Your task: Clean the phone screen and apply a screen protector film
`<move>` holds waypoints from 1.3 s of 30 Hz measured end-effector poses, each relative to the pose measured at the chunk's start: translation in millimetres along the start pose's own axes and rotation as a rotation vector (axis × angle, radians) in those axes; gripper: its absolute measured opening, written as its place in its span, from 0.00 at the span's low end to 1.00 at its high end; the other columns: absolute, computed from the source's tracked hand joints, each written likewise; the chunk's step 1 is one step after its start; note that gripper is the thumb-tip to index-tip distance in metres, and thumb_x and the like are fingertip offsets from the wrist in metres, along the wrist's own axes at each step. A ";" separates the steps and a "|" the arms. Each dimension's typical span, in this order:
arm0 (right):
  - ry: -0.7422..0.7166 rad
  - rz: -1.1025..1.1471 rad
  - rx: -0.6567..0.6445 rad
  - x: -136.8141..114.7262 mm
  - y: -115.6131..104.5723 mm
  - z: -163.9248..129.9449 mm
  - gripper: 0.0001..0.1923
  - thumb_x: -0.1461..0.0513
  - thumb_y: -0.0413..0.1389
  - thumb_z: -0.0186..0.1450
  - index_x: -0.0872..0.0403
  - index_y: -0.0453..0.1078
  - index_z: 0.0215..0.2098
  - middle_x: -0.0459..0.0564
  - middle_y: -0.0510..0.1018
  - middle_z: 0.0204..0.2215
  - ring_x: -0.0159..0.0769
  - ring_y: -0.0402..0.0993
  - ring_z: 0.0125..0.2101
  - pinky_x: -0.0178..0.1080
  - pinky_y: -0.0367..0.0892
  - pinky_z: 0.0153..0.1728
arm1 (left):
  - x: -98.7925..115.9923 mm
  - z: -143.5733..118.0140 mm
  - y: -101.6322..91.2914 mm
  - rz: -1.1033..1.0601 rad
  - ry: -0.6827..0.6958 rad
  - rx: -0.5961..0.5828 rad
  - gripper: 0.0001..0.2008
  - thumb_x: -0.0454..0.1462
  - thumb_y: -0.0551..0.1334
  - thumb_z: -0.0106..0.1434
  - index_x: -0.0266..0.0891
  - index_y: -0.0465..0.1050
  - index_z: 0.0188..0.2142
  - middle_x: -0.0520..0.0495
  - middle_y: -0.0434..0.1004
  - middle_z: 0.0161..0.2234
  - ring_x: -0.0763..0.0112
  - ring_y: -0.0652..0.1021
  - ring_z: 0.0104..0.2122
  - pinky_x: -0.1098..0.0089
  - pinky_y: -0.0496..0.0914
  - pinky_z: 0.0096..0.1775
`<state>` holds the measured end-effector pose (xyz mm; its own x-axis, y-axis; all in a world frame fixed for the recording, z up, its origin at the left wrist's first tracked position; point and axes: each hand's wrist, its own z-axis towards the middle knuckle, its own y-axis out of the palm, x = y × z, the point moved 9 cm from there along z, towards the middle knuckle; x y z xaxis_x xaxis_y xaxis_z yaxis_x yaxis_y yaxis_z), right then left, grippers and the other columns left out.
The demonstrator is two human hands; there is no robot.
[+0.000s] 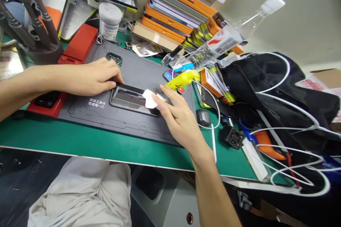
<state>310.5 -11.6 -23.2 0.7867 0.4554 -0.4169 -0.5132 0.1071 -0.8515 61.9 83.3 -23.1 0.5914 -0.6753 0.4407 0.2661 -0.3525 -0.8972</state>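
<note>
Phone (126,103) was lying on the grey mat (128,125) on the table (106,142). Left hand (97,77) had bent fingers at its edge, couldn't tell from where I stood if they gripped it. Right hand (182,122) had fingers pinched on a white wipe (149,100) over it.

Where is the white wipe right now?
In the head view, the wipe is near the centre, at the fingers of the right hand, over the right-hand end of the phone on the grey mat.
</note>
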 end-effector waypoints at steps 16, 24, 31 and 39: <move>-0.098 -0.080 -0.009 -49.6 8.3 -39.9 0.24 0.60 0.51 0.89 0.48 0.75 0.79 0.52 0.71 0.81 0.50 0.64 0.83 0.61 0.69 0.80 | 4.4 0.1 2.1 -0.001 0.000 0.016 0.22 0.50 0.53 0.78 0.44 0.80 0.57 0.40 0.80 0.59 0.47 0.77 0.64 0.47 0.71 0.70; -0.171 -0.156 0.117 -65.4 16.5 -20.6 0.19 0.61 0.57 0.87 0.50 0.82 0.71 0.57 0.76 0.77 0.54 0.72 0.79 0.62 0.76 0.75 | 3.7 -3.0 -2.5 0.024 -0.015 0.001 0.34 0.67 0.57 0.75 0.44 0.80 0.60 0.38 0.81 0.58 0.43 0.77 0.63 0.49 0.73 0.65; 0.058 -0.161 0.352 4.9 -35.0 -45.7 0.12 0.63 0.59 0.84 0.48 0.87 0.55 0.53 0.92 0.50 0.48 0.91 0.49 0.50 0.87 0.53 | 13.0 -6.1 4.6 0.109 0.035 0.067 0.45 0.73 0.67 0.67 0.44 0.79 0.67 0.35 0.79 0.65 0.39 0.76 0.64 0.47 0.71 0.69; -0.037 -0.395 0.393 -14.6 -52.6 -32.9 0.18 0.66 0.56 0.83 0.53 0.84 0.64 0.61 0.88 0.62 0.57 0.86 0.60 0.58 0.84 0.59 | 14.6 -4.3 -1.8 0.081 0.113 0.057 0.42 0.73 0.60 0.75 0.50 0.80 0.71 0.37 0.81 0.66 0.45 0.80 0.65 0.51 0.73 0.70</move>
<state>337.3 -53.0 17.3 0.9364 0.3435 -0.0723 -0.2763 0.5941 -0.7555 66.9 71.3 -15.0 0.5239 -0.7697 0.3647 0.2662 -0.2588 -0.9285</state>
